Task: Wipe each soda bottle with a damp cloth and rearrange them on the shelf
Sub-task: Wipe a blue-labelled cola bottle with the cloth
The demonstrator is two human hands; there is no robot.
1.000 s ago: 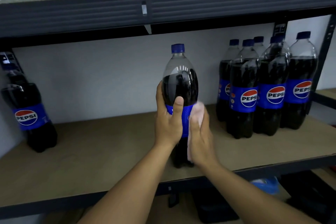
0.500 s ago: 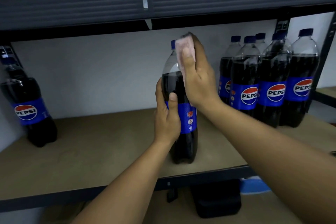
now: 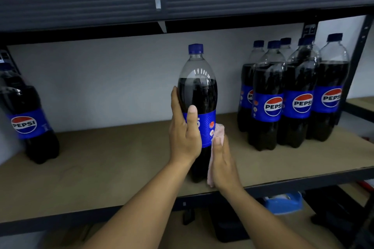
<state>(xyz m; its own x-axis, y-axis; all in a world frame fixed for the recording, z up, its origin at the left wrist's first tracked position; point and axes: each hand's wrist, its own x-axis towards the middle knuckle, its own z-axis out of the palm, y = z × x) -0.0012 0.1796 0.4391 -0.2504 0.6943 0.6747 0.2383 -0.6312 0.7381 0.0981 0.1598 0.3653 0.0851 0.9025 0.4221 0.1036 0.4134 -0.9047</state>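
A tall Pepsi bottle with a blue cap and blue label stands upright near the front of the wooden shelf. My left hand grips it around the label, thumb across the front. My right hand presses a pale pink cloth flat against the bottle's lower right side, fingers straight. The cloth runs from the label down toward the bottle's base, mostly hidden behind my palm.
Several Pepsi bottles stand clustered at the shelf's right end. One more Pepsi bottle stands at the far left. The dark upper shelf beam hangs just above the caps. A blue item lies below the shelf.
My right hand with the cloth has slid from the bottle's neck and cap down to its lower right side. My left hand keeps its grip on the label.
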